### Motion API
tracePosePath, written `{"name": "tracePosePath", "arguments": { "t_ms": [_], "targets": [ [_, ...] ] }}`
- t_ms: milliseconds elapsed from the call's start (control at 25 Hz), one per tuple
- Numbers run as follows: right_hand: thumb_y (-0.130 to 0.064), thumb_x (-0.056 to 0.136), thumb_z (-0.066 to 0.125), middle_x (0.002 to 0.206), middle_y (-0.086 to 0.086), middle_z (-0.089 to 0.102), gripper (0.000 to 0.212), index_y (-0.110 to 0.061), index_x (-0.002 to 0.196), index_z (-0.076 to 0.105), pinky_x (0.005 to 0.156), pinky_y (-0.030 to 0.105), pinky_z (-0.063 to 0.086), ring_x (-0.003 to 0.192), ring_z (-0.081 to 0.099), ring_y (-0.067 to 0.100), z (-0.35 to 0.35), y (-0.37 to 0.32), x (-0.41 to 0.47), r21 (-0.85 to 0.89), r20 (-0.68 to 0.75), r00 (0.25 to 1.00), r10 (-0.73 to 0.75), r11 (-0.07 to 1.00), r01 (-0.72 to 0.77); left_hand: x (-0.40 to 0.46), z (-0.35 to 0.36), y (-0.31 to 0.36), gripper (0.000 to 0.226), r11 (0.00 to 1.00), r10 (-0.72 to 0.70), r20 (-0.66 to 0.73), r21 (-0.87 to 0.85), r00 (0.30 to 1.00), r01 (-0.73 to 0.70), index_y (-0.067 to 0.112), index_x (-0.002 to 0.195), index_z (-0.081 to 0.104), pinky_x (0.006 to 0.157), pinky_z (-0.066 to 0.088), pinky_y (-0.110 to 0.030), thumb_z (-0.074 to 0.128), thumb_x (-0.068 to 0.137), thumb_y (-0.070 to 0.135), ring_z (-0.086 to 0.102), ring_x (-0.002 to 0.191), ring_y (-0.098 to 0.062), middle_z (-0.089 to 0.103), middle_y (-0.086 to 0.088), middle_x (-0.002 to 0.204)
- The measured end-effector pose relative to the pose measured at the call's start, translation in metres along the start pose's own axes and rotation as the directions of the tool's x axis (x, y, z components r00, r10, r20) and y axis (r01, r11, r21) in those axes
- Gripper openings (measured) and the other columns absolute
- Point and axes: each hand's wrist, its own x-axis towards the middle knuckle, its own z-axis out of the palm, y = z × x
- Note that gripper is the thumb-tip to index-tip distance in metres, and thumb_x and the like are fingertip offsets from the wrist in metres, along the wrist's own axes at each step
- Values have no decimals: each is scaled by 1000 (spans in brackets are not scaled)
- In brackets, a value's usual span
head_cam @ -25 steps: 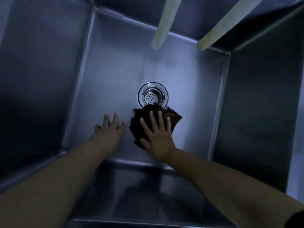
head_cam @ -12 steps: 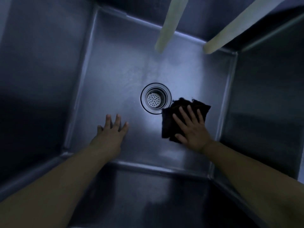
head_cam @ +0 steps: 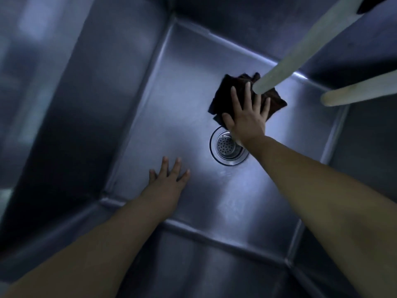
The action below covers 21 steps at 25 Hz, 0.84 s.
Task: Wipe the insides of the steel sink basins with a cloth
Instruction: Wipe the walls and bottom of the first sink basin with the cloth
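Observation:
I look straight down into a deep steel sink basin [head_cam: 178,108]. A dark folded cloth [head_cam: 227,89] lies flat on the basin floor beyond the round drain strainer [head_cam: 225,147]. My right hand [head_cam: 247,117] presses on the cloth with fingers spread and straight; its wrist covers the drain's right edge. My left hand [head_cam: 169,181] rests flat on the floor with straight fingers, left of and nearer than the drain. It holds nothing.
Two pale hoses hang in from the upper right; the nearer hose [head_cam: 300,50] ends just above the cloth and hides part of it, the other hose [head_cam: 356,93] ends to the right. Tall steel walls [head_cam: 75,115] enclose the floor.
My right hand has slid the cloth from the near right of the drain to the far side of it. My left hand has stayed on the floor.

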Motion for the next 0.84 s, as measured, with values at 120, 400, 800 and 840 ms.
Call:
{"name": "tracePosePath", "arguments": {
  "t_ms": [120,400,800,840],
  "targets": [
    [-56,92,26,159,9,-5,69,-31,151,1,112,60,-6,144,-11,37,-6,-49,21,-61,18,990,-137,989,137,-1,-4,-1,76,1000,3,18,-11,1000,-3,20,152,-4,113,1,-62,33,91,-5,-27,138,-44,-30,-11,154],
    [-60,89,26,160,3,2,69,-34,150,5,116,53,-3,146,-5,32,-18,-119,80,-137,7,883,-469,874,466,0,-4,-1,80,1000,-6,-8,19,1000,6,21,151,-9,113,4,-63,41,91,2,-28,137,-45,-31,-11,153],
    [-60,84,23,158,5,15,74,-25,149,22,116,48,-1,146,7,29,-23,46,78,-67,-103,971,-216,976,210,3,-3,1,80,1000,-16,-29,11,999,16,23,152,-2,114,3,-62,33,87,-7,-26,138,-44,-29,-9,154],
    [-59,84,23,158,5,16,74,-24,149,23,116,51,2,146,8,30,-22,63,67,-40,-111,980,-167,986,163,3,-2,1,80,1000,-18,-37,2,999,18,24,152,-1,114,3,-62,32,86,-8,-26,139,-43,-29,-9,154]
  ]
}}
